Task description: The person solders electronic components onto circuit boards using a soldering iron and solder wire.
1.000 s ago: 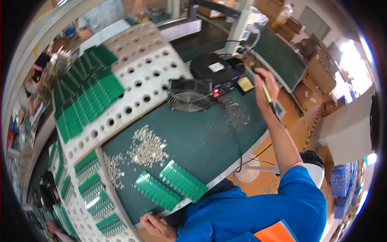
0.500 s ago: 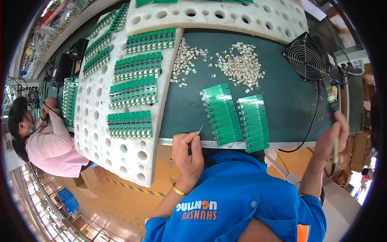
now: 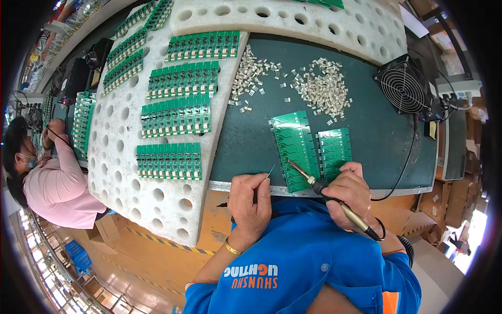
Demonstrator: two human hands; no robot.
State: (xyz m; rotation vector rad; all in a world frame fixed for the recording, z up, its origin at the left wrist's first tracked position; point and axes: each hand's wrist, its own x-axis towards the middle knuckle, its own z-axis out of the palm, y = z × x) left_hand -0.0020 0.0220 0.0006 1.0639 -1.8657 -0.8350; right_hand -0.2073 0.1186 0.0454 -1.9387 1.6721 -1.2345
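Observation:
My right hand (image 3: 351, 192) is closed round a soldering iron (image 3: 346, 210), whose tip points at the left edge of a green circuit board (image 3: 295, 138). Whether the tip touches the board I cannot tell. A second green board (image 3: 334, 149) lies just to its right, partly hidden by my right hand. Between thumb and forefinger my left hand (image 3: 250, 201) pinches a thin wire (image 3: 271, 170), likely solder, its end just left of the first board. Small white connectors with metal pins (image 3: 321, 89) lie in a heap beyond the boards, with a smaller pile (image 3: 246, 78) to the left.
On the left, a white foam sheet with holes (image 3: 123, 152) carries several rows of populated green boards (image 3: 168, 161). Another foam sheet (image 3: 293, 11) lies across the back. A black fan (image 3: 401, 90) stands at the right, near the iron's cable. A co-worker in pink (image 3: 57, 183) sits at far left.
My right hand has brought the soldering iron from the table's right side over to the boards. My left hand has shifted slightly right with the wire. The whole view has moved a little.

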